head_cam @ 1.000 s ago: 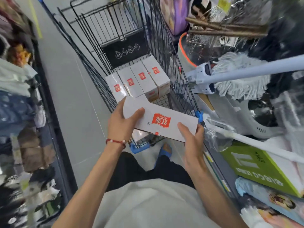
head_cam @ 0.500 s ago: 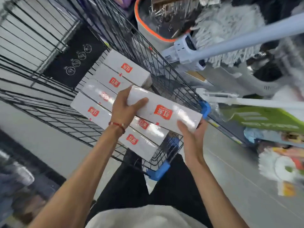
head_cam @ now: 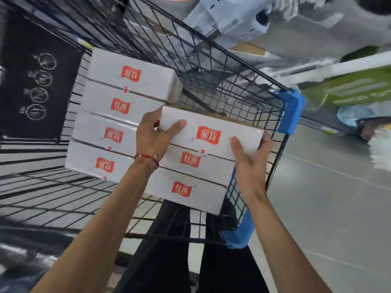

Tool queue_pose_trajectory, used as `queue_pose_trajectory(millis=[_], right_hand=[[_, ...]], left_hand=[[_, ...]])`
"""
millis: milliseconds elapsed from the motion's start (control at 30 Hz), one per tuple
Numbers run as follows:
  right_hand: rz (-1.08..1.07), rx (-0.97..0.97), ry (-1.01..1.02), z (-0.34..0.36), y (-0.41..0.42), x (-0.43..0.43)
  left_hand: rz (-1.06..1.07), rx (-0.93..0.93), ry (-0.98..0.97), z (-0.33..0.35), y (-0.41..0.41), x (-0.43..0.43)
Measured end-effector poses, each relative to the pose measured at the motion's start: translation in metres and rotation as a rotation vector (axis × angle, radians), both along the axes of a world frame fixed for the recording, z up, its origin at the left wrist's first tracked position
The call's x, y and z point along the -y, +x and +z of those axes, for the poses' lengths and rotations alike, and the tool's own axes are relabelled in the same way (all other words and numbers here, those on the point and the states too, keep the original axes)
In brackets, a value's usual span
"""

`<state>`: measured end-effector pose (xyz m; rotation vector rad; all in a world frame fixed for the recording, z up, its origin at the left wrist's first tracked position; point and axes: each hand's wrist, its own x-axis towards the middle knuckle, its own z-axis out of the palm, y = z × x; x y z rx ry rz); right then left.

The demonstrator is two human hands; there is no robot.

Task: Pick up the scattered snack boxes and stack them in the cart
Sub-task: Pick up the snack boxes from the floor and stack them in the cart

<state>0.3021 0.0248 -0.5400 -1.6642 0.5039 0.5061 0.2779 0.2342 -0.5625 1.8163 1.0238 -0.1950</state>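
- Since half a second ago, the held snack box (head_cam: 211, 134) has come down from above the wire cart (head_cam: 291, 111) to the level of the boxes already inside
- White box with a red label, lying flat and lengthwise between both hands, inside the cart near its right wall
- Left hand (head_cam: 151, 137), with a red cord at the wrist, grasps the box's left end, thumb across the top face and fingers curled round the far edge
- Right hand (head_cam: 250, 161) grasps the right end, thumb on top, fingers wrapped behind the end and mostly hidden
- Its near long edge lies against a near row of two boxes (head_cam: 190, 176); a far row of four boxes (head_cam: 110, 123) sits to the left, side by side
- Whether the box already rests on the cart floor cannot be told
- Step in hand, as judged: setting this box down as the third in the near row
- Next move likely calls for seating it flush with its neighbour, then letting go with both hands and lifting them out past the wire wall
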Motion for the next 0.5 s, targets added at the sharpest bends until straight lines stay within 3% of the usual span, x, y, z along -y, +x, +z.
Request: queue_pose_trajectory(millis=[167, 500], right_hand=[[0.003, -0.107, 0.031, -0.037, 0.004, -0.007], [0.019, -0.093, -0.054, -0.073, 0.005, -0.014]], left_hand=[[-0.001, -0.050, 0.168, -0.025, 0.010, -0.001], [0.055, -0.031, 0.287, -0.059, 0.005, -0.001]])
